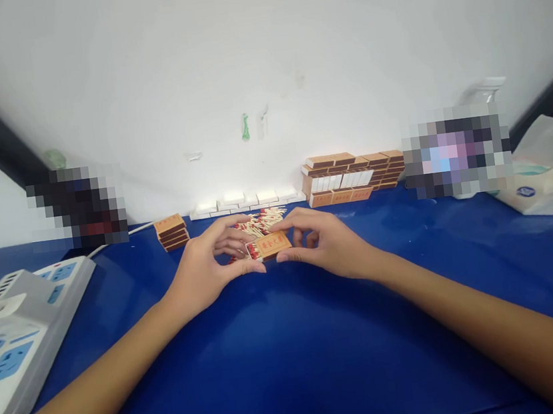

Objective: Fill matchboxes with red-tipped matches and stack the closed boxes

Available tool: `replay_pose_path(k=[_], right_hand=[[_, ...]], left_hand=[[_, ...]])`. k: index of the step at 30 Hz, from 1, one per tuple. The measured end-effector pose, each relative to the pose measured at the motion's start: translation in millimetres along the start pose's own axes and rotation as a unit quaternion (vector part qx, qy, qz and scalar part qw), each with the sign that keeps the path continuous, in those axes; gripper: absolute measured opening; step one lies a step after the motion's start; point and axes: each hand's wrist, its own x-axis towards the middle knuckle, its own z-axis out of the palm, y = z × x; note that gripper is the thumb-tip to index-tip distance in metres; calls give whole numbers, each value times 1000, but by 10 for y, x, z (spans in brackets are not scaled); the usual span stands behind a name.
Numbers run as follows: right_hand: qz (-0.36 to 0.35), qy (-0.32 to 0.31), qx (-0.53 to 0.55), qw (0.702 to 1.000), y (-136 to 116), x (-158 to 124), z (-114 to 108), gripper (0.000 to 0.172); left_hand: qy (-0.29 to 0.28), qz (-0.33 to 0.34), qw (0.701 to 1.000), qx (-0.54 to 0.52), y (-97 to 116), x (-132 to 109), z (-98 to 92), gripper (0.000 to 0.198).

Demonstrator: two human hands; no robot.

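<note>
An orange matchbox [273, 243] with red printing is between my two hands, above the blue tabletop. Its tray juts out on the left, showing red-headed matches [253, 250] inside. My right hand [334, 243] grips the sleeve end between thumb and fingers. Around the tray end curls my left hand [205, 259], thumb along the near side and fingers behind. Just beyond the box lies a loose heap of matches [268, 220], partly hidden by my fingers and the box.
White trays [255, 200] line the wall. To their right stand stacked matchboxes [377, 171]; a smaller matchbox stack [172, 232] is left of the heap. A power strip [72, 292] lies at left, a tissue pack [546, 184] at right. Two areas are blurred out.
</note>
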Motion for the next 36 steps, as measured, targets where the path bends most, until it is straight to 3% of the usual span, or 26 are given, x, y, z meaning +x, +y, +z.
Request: replay_pose_path(k=[4,10,17,22,25,29,31,33,36], right_hand=[[19,-27,45,998,-54,-14,39,42],[-3,-99,93,991,-215,-64,60,48],[-36,-107,83,990,-299,-104,121,49],[-56,-78,26,995,-319,-107,117,48],[-58,-81,2,995,-336,-108,98,48],[-67,-34,-95,993,-261,-87,57,44],[-83,-16,-118,989,-189,-72,47,43],[-98,-21,-125,987,-130,-66,50,45],[-104,-25,-147,983,-98,-69,58,53]], left_hand=[[-18,-14,998,-59,-12,2,2,76],[-134,-79,977,-143,42,-8,15,87],[-233,-134,924,-272,85,-7,-13,94],[-237,-156,917,-280,33,-3,-47,89],[-204,-129,941,-238,53,0,-66,79],[-65,-13,998,-24,136,-23,-60,62],[-40,36,994,91,169,-43,-38,47],[-54,54,987,139,183,-50,-30,31],[-67,82,977,183,144,1,-133,30]])
